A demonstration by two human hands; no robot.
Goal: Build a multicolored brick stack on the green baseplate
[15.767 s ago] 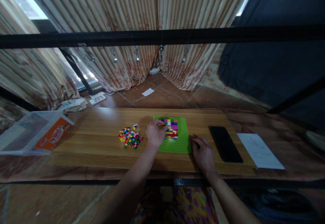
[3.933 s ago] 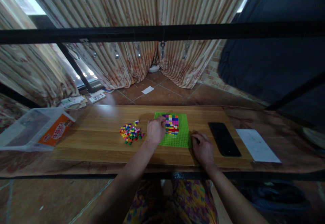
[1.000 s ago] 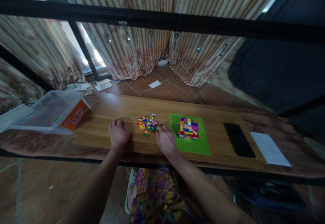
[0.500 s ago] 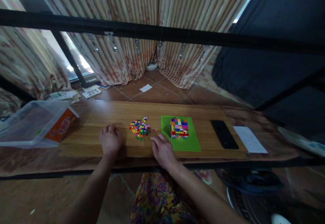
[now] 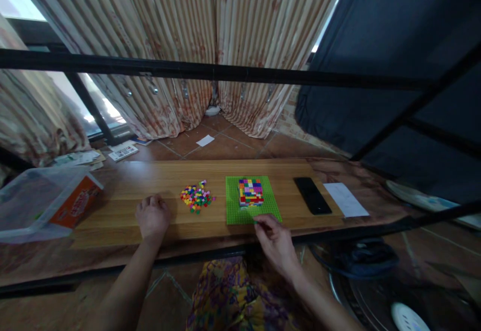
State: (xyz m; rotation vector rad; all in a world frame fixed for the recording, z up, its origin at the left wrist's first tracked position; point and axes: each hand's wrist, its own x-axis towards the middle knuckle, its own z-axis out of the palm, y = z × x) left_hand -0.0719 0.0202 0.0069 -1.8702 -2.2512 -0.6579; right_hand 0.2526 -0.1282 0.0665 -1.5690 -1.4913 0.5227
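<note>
On the wooden board, my left hand [image 5: 153, 217] rests with its fingers curled in, and nothing shows in them. To its right lies a loose pile of small multicoloured building bricks [image 5: 196, 197]. My right hand [image 5: 277, 241] is at the front edge of the green baseplate [image 5: 233, 216], thumb and forefinger pinched together. Whatever is between those fingertips is too small to make out. A block-shaped structure of stacked colourful bricks [image 5: 251, 193] stands on the baseplate, just beyond the right fingertips.
A clear plastic box [image 5: 41, 196] with an orange label stands at the left end. Right of the baseplate lie a black phone [image 5: 312, 196] and a white paper sheet [image 5: 345, 200]. A dark metal bar [image 5: 240, 73] crosses the view beyond the board.
My right hand has moved from beside the brick pile rightward to the baseplate's front edge. My left hand has stayed on the board. The whole view has shifted.
</note>
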